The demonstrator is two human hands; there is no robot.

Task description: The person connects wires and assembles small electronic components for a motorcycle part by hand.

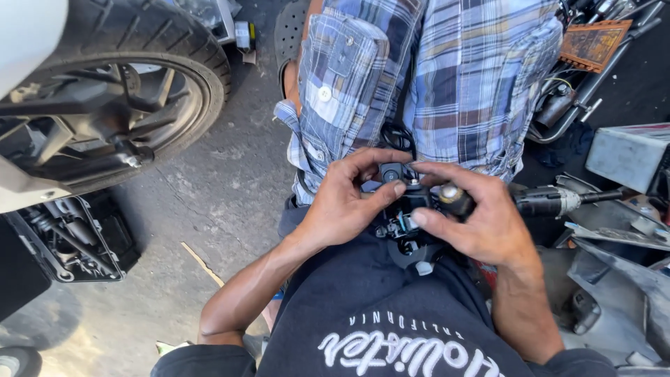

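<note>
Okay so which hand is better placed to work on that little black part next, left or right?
Probably the right hand: its fingertips sit on the small black part, beside the round knob. The left hand wraps the part from the other side, steadying it.

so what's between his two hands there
A small black switch assembly sits between the left hand and right hand, pinched by the fingertips of both, as the head view shows.

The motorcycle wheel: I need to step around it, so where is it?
In the head view the motorcycle wheel sits upper left on the concrete floor, left of a person's plaid shorts.
</note>
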